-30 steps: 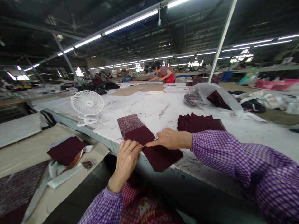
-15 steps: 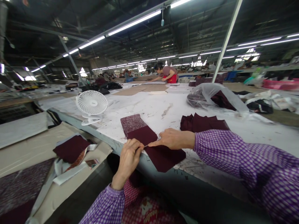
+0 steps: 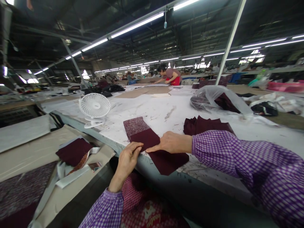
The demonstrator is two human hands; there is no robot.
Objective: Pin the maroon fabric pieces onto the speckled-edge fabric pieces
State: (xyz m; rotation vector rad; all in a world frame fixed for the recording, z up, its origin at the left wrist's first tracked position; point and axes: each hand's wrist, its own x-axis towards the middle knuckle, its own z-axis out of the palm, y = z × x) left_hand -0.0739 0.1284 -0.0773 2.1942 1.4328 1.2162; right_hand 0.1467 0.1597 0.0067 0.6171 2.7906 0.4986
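A long piece of maroon fabric [image 3: 167, 161] with a speckled end [image 3: 136, 125] lies across the near edge of the white table, its plain lower end hanging over. At its left edge, my left hand [image 3: 128, 158] pinches the fabric between thumb and fingertips. My right hand [image 3: 169, 142] rests on the cloth from the other side, the index finger stretched toward the left fingertips with a small gap between. Its other fingers are curled under, and the thumb is hidden. Whether those fingers hold anything cannot be seen. A folded stack of maroon fabric [image 3: 206, 124] sits behind my right forearm.
A white fan [image 3: 94, 106] stands on the table [image 3: 171, 104] at left. A clear plastic bag [image 3: 204, 98] with maroon cloth lies at right. On the lower surface at left are fabric scraps [image 3: 73, 152]. Another person [image 3: 172, 76] leans over the table's far end.
My left hand has shifted slightly left, and my right index finger has slid a little left and down along the fabric. The fabric has stayed nearly in place.
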